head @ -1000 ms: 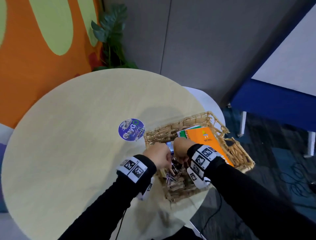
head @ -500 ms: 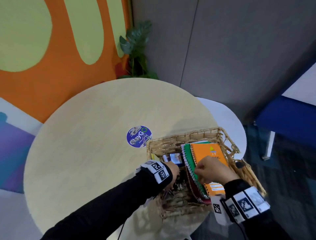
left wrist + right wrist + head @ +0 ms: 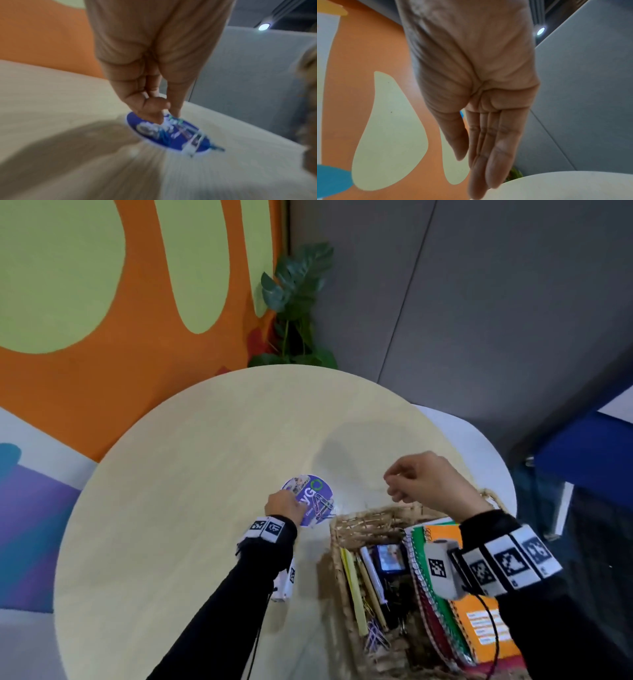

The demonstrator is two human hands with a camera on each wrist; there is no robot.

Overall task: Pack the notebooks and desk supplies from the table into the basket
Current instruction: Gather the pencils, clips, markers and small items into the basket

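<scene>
A few coloured paper clips (image 3: 322, 506) (image 3: 188, 134) lie on a round purple sticker (image 3: 320, 487) on the pale round table (image 3: 188, 508). My left hand (image 3: 286, 503) (image 3: 167, 118) is down on the sticker, with thumb and forefinger pinching the near end of the clips. The wicker basket (image 3: 363, 520) stands just right of it. It holds an orange spiral notebook (image 3: 483, 625), a green one (image 3: 419, 542), pencils (image 3: 370, 577), more paper clips (image 3: 375, 637) and a small screen device (image 3: 390, 556). My right hand (image 3: 394, 486) (image 3: 471, 169) hovers over the basket's far rim, relaxed and holding nothing.
A white round table (image 3: 489, 460) adjoins the far right side. A potted plant (image 3: 298, 302) stands behind by the orange wall. Blue furniture (image 3: 582, 467) stands at the right. The basket overhangs the table's near right edge.
My left hand left the basket and moved left onto the sticker with the clips. My right hand rose from the notebooks to above the basket's far rim. The head view shifted closer.
</scene>
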